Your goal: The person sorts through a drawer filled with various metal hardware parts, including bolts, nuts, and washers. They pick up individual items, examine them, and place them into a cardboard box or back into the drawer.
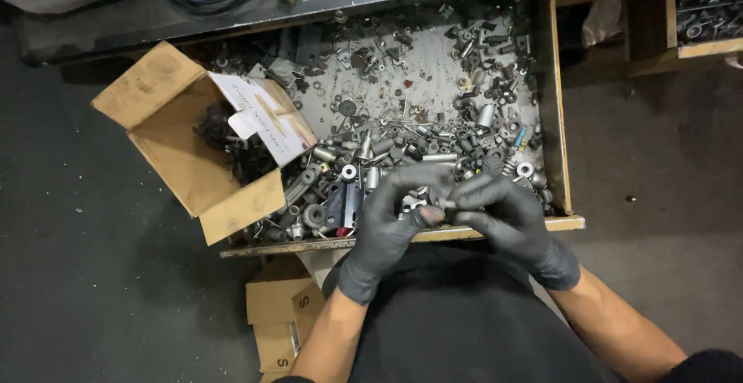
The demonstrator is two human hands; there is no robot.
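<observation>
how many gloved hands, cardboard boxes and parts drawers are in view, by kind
gloved hands: 2, left hand and right hand
cardboard boxes: 2, open box and box on the floor
parts drawers: 1, open drawer
total: 5

Metal hardware (433, 131) crowds the drawer's (559, 143) right and near parts; a bare patch remains at centre rear. An open cardboard box (186, 151) blocks the left side; the worktop (232, 11) edge overhangs behind.

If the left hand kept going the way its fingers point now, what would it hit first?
The left hand points right, toward the right hand. The two meet around a small metal part, so it would likely press into the right hand's fingertips first. Depth is unclear.
</observation>
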